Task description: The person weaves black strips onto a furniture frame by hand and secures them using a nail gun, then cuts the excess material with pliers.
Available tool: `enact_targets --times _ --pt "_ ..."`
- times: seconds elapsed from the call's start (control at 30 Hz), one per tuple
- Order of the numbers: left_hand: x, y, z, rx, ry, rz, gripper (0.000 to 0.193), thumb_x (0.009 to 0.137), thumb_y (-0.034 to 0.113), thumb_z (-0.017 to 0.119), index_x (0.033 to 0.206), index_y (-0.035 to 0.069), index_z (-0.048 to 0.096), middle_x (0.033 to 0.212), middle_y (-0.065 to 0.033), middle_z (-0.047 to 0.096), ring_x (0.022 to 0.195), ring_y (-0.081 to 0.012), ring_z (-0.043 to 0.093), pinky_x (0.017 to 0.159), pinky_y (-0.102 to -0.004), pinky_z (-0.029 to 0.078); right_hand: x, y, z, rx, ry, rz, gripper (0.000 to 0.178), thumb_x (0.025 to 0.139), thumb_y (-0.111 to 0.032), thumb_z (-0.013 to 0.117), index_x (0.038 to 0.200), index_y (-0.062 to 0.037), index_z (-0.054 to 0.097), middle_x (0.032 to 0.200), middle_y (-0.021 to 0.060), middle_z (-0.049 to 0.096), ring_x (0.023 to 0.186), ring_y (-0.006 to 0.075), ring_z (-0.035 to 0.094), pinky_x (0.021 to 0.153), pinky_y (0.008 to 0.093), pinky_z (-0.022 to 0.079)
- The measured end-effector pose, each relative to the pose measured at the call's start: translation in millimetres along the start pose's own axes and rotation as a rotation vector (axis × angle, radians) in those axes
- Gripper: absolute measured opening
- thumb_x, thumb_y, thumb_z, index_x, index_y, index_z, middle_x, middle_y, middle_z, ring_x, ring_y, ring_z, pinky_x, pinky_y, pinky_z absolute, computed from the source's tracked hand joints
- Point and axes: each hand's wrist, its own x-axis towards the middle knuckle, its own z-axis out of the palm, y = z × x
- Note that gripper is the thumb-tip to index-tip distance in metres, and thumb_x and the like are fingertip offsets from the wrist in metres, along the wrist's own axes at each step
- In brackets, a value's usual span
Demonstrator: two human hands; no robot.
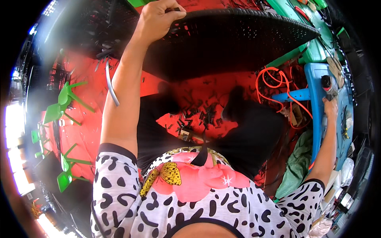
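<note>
My left hand [158,19] reaches far forward, its fingers closed at the rim of a large black woven panel [234,43] that looks like wicker. A small dark piece shows at its fingers; I cannot make out what it is. Out to the right, my right hand [330,108] is closed round a tool with a black round end and greyish body [328,83]. The tool is over a blue plastic table or stool [314,79]; its lower part is hidden by my hand. The panel stands in front of my knees.
An orange hose [278,72] lies coiled beside the blue top. Dark strip offcuts [202,115] litter the red floor [162,119]. Small green chairs [59,105] stand at left. A green sack [297,164] slumps at right. A grey strip [111,85] hangs by my left forearm.
</note>
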Motion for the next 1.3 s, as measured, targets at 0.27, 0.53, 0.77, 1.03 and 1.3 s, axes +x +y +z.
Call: enact_targets --times 0.27,0.53,0.77,1.03,1.3 --pt "14.6 -14.1 -0.7 0.002 0.01 0.046 0.01 0.072 0.007 0.066 0.072 -0.002 0.062 0.068 -0.0114 0.064 0.065 -0.0166 0.062 0.059 -0.03 0.047 -137.6 -46.8 -36.0 -0.128 0.26 -0.351 0.056 0.077 -0.024 0.066 0.125 -0.0018 0.046 0.1 0.0268 0.063 0.096 0.0401 0.06 0.083 0.0459 0.048" --pt "18.1 -20.7 0.4 0.065 0.013 0.002 0.017 0.07 0.014 0.069 0.071 -0.002 0.061 0.065 -0.0141 0.061 0.062 -0.0213 0.061 0.058 -0.0334 0.047 -270.9 -173.7 -46.3 0.165 0.308 -1.204 0.071 0.064 -0.011 0.075 0.127 -0.0025 0.042 0.097 0.0191 0.063 0.087 0.037 0.062 0.072 0.0427 0.05" --pt "19.6 -32.5 14.3 0.145 0.029 0.141 0.021 0.069 0.017 0.071 0.069 0.0 0.06 0.065 -0.0167 0.058 0.064 -0.029 0.06 0.06 -0.037 0.046 -290.8 -252.7 -33.1 0.045 0.37 -1.552 0.068 0.057 -0.006 0.073 0.12 0.0003 0.046 0.08 0.0109 0.061 0.072 0.0282 0.061 0.064 0.0369 0.049" --pt "19.0 -28.8 15.7 0.157 0.057 0.214 0.024 0.068 0.018 0.07 0.068 -0.001 0.057 0.062 -0.0181 0.055 0.06 -0.0303 0.058 0.057 -0.0384 0.045 -280.5 -272.4 -23.1 0.028 0.486 -1.638 0.044 0.067 -0.003 0.059 0.11 0.0023 0.051 0.072 0.0096 0.06 0.065 0.0262 0.06 0.06 0.0348 0.049" --pt "17.9 -25.7 15.0 0.13 0.041 0.132 0.023 0.068 0.017 0.07 0.067 -0.001 0.056 0.058 -0.0173 0.053 0.056 -0.0273 0.056 0.055 -0.0373 0.044 -277.2 -275.5 -18.5 -0.009 0.528 -1.645 0.039 0.07 -0.004 0.056 0.108 0.002 0.051 0.069 0.009 0.06 0.063 0.0244 0.061 0.059 0.0332 0.049"
